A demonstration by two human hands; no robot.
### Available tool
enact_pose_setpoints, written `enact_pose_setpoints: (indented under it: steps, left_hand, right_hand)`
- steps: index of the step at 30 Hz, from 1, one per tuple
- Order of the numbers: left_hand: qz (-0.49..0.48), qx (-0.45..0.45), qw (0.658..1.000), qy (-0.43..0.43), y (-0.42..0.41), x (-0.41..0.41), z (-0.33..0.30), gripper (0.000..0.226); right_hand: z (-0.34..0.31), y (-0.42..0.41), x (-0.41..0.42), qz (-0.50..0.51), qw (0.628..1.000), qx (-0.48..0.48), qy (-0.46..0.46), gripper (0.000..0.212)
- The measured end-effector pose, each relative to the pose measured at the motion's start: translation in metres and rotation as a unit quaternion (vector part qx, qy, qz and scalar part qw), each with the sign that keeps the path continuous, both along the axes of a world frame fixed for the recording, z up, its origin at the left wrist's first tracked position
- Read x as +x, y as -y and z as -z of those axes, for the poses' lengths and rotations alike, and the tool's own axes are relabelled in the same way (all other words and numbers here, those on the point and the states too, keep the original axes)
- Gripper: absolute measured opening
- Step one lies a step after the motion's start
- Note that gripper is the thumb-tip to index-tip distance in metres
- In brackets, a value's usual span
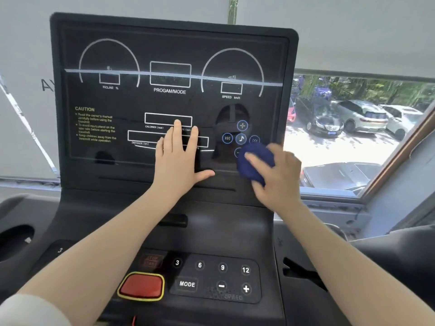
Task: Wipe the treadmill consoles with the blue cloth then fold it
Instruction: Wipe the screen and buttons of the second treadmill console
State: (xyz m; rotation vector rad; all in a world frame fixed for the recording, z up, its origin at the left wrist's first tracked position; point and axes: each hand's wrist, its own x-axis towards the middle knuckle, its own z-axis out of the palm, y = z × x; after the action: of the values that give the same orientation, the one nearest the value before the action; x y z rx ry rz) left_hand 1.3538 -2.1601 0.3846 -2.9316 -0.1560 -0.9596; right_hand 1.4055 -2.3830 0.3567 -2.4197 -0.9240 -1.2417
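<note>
Daylight pours through the window [353, 137] as you lean over the treadmill console [169, 100]: left hand [176, 158] flat, fingers straight, bracing on the screen. Your right hand [275, 175] grips the bunched blue cloth [256, 163] against the lower-right buttons, so you're mid-wipe. Sweep next toward the untouched upper panel.

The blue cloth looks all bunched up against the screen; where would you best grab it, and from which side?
Take the blue cloth on its bulging outer side, coming straight at the console from the front. It is wadded into a ball against the panel, so fingers curl over it and press, as the right hand does now. The left hand rests flat beside it.
</note>
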Motion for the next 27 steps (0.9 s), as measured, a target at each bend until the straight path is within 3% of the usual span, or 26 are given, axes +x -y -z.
enact_pose_setpoints:
  steps: [3,7,10,12,16,22,27]
  left_hand:
    - [0.009,-0.008,1.000,0.004,-0.001,0.001,0.001,0.106]
    - [0.008,-0.004,1.000,-0.023,0.001,-0.001,-0.002,0.106]
    - [0.004,-0.003,0.999,-0.031,0.000,-0.002,-0.002,0.102]
    - [0.019,-0.019,0.999,-0.024,-0.003,-0.002,-0.001,0.088]
    - [0.074,-0.084,0.994,0.005,-0.015,-0.007,-0.001,0.055]
    - [0.113,-0.074,0.991,0.009,-0.050,-0.019,0.003,0.057]
    - [0.094,-0.091,0.991,-0.007,-0.098,-0.028,0.011,0.055]
  right_hand:
    - [0.043,0.003,-0.031,-0.037,0.997,-0.067,-0.017,0.056]
    - [0.025,0.011,-0.023,-0.033,0.995,-0.095,0.002,0.051]
    - [0.012,0.009,-0.015,0.027,0.999,-0.007,-0.020,0.048]
    - [0.017,-0.004,-0.020,0.042,0.998,0.046,-0.026,0.044]
    - [0.031,-0.046,-0.038,0.000,0.999,0.018,-0.048,0.042]
    - [0.016,-0.046,-0.033,-0.023,0.997,-0.063,-0.029,0.041]
    - [0.020,-0.067,-0.043,0.037,0.999,0.027,-0.027,0.034]
